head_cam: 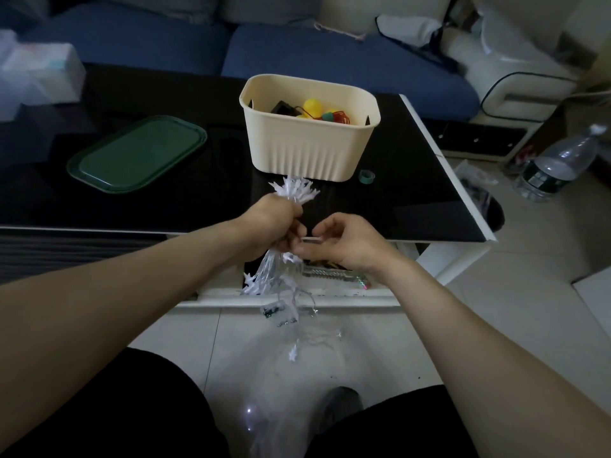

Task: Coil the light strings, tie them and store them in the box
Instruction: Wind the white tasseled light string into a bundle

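the left hand [271,223] clenches a bundled white star light string [291,190] just off the near edge of the black surface [429,180], strands hanging toward the floor; the right hand [344,242] pinches a thin white tie [310,239] beside it; the cream box [307,150] stands just beyond

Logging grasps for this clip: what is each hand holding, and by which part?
The left hand grips the coiled white star light string around its middle. The right hand pinches a thin white tie beside the bundle.
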### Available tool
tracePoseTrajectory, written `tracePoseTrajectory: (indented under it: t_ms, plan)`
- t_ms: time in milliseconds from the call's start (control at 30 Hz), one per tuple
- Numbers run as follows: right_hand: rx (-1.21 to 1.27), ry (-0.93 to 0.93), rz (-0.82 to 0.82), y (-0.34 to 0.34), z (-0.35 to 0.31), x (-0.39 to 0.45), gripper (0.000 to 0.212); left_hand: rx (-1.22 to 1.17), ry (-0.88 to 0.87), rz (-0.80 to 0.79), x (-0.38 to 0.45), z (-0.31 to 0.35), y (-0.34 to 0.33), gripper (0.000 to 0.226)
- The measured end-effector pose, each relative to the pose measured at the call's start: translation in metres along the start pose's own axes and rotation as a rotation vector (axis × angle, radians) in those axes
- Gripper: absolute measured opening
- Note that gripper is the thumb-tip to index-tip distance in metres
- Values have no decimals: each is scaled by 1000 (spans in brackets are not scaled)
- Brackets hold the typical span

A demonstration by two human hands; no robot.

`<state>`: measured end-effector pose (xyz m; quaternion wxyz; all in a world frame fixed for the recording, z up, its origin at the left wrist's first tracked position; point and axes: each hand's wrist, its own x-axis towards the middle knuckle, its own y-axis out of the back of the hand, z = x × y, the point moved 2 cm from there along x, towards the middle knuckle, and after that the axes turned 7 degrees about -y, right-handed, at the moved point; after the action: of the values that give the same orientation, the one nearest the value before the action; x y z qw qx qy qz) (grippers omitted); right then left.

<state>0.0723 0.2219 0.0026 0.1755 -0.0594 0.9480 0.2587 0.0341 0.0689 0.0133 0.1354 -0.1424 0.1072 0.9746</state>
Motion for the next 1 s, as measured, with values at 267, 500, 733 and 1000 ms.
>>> tracePoseTrajectory:
  t_ms: [267,500,733,1000]
  plan:
    - [-66,-73,-197,-6,9,0,27,-348,-124,-5,-9,18,0,18]
    - [36,-5,-82,-4,5,4,20,-434,-175,-19,-12,22,3,17]
    - [-37,115,-99,-8,-3,-1,26,-398,-195,-92,-16,24,3,22]
    - [103,80,62,13,2,1,16,-141,-162,32,-9,16,8,19]
